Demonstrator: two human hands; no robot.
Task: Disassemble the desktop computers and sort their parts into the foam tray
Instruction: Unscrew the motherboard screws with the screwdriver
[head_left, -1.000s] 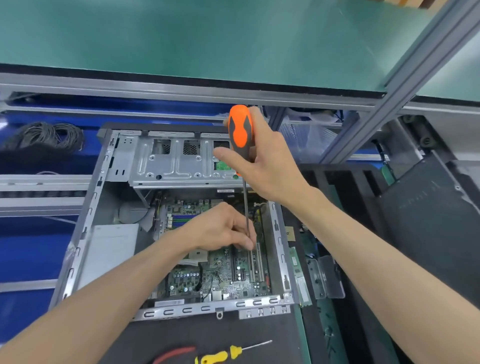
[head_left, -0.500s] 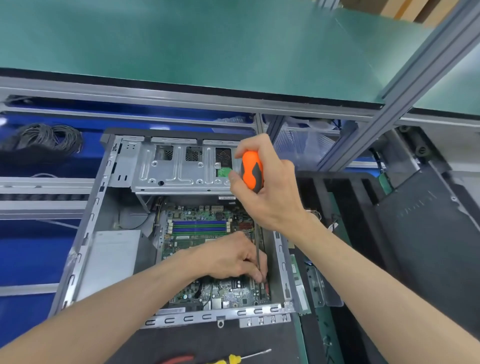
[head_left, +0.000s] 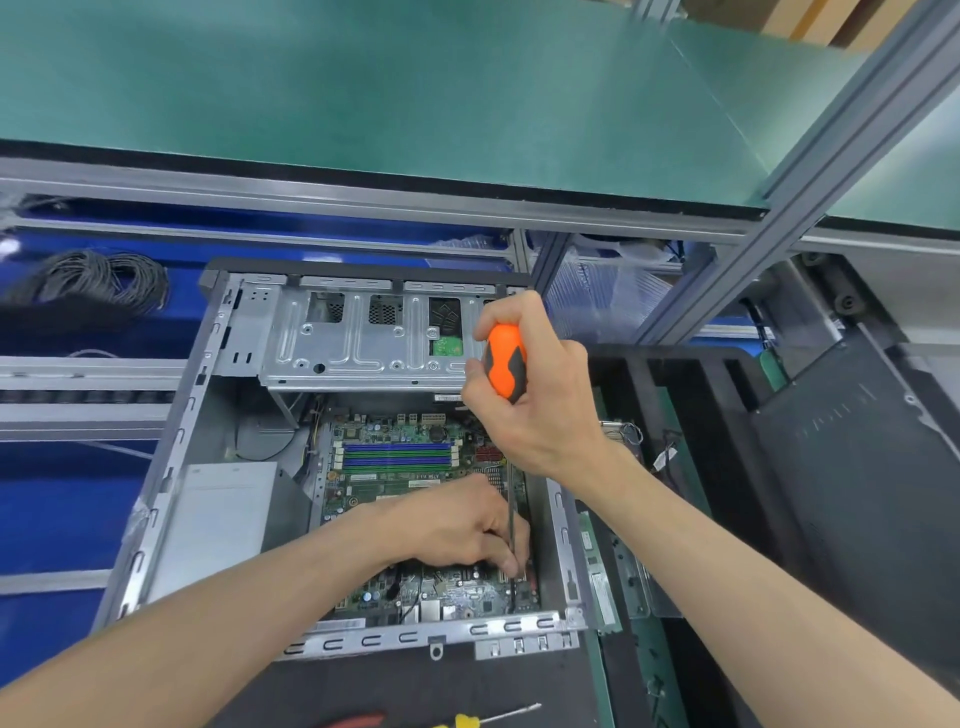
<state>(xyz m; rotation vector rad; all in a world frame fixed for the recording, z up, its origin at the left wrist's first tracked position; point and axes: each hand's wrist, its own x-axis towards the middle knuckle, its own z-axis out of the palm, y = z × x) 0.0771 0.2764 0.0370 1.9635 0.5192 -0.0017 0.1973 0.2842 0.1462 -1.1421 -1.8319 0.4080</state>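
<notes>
Two hands share one tool: your right hand (head_left: 530, 395) wraps its grip around the orange screwdriver (head_left: 505, 362) handle for torque, while your left hand (head_left: 462, 525) pinches the shaft, likely steadying its tip on the motherboard (head_left: 395, 467) inside the open case (head_left: 332, 343).

Electronics workshop, aluminium-framed bench (head_left: 810, 171), green mat (head_left: 363, 88)

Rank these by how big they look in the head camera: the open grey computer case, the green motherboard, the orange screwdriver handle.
1. Open grey metal computer case
2. Green motherboard, partly hidden by the hands
3. Orange-and-black screwdriver handle, smallest although nearest the camera
</notes>
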